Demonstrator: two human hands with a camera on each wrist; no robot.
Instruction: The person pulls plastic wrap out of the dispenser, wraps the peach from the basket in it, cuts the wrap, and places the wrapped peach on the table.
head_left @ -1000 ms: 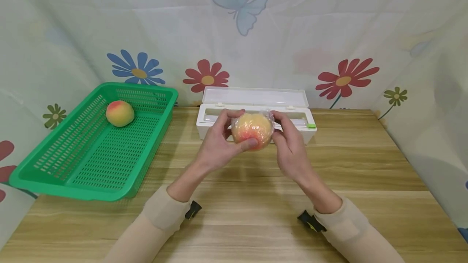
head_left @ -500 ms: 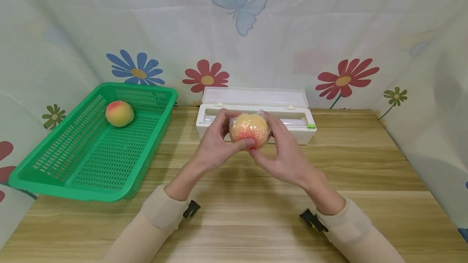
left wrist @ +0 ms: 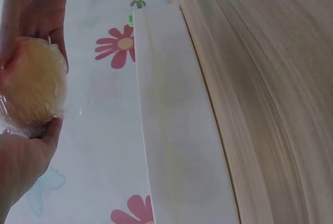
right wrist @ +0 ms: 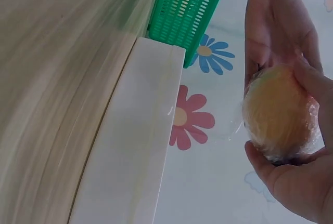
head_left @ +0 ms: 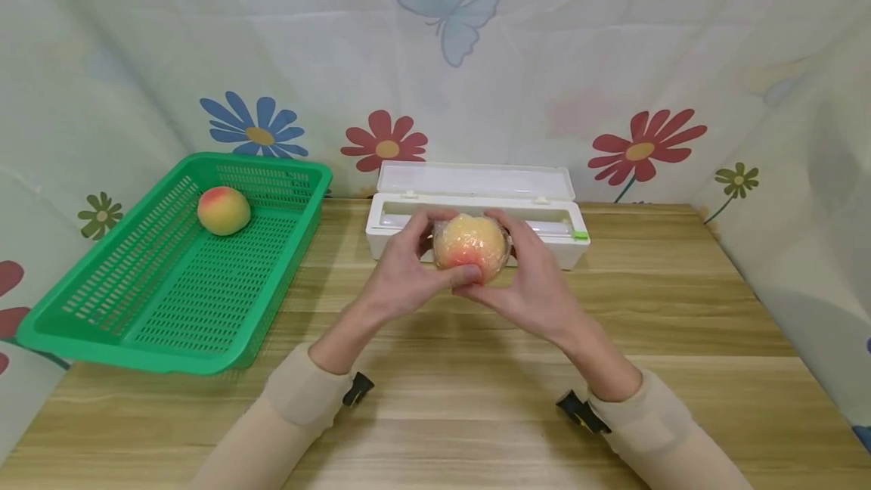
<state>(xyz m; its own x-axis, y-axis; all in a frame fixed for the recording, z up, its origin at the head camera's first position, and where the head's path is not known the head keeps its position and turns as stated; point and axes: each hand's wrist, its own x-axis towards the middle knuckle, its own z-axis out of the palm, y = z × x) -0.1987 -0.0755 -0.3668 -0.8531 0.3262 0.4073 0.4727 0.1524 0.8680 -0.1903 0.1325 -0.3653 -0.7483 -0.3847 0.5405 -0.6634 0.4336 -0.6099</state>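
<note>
Cupping wrapped peach (head_left: pixel 472 242), both hands (head_left: pixel 404 272) (head_left: pixel 540 289)

a flower-printed pale cloth (head_left: pixel 531 97) hangs behind a wood-grain table (head_left: pixel 667 301).

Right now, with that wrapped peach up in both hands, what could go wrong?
The film-wrapped peach might slip: the left hand and right hand hold it clear of the table, so it could drop. Its film looks wrinkled and could work loose. The cling-film dispenser stands open just beyond the hands, so a careless move might knock its raised lid.
</note>
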